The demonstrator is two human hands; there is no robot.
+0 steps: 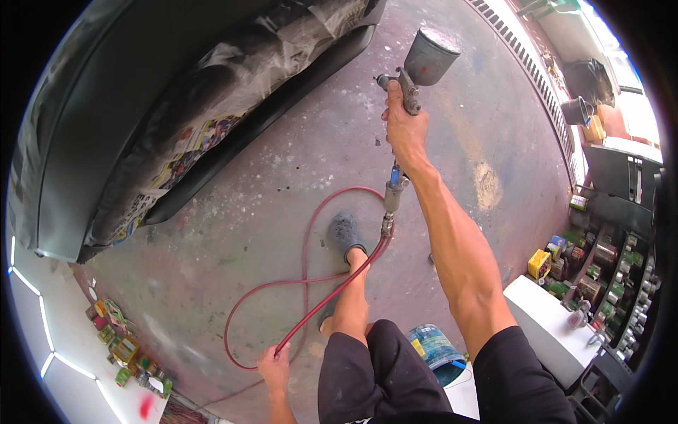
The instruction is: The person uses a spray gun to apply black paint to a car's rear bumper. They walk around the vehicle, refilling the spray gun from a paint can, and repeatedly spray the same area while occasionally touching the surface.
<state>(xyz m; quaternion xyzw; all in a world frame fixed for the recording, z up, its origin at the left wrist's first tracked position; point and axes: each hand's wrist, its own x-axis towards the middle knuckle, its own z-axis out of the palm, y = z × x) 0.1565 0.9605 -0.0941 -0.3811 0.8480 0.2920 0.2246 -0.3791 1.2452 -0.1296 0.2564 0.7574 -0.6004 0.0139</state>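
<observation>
My right hand (407,131) is wrapped round the handle of a spray gun (408,93), held out ahead of me. A dark grey paint cup (432,58) tops the gun, tilted to the right. Below the handle hangs a metal air fitting (390,198) with a blue lever, joined to a red air hose (332,299). Down near my left leg, my left hand (274,367) is closed round that hose. The hose loops over the floor between the hands. Left of the gun stands a dark grey car body panel (92,106), partly masked with newspaper (191,152) and plastic film.
My foot in a grey clog (346,233) stands beside the hose loop. A blue-stained bucket (436,353) is close to my right leg. Shelves of paint cans (611,275) and a white cabinet (547,325) line the right. More cans (127,350) stand at the lower left. A floor grate (537,81) runs along the right wall.
</observation>
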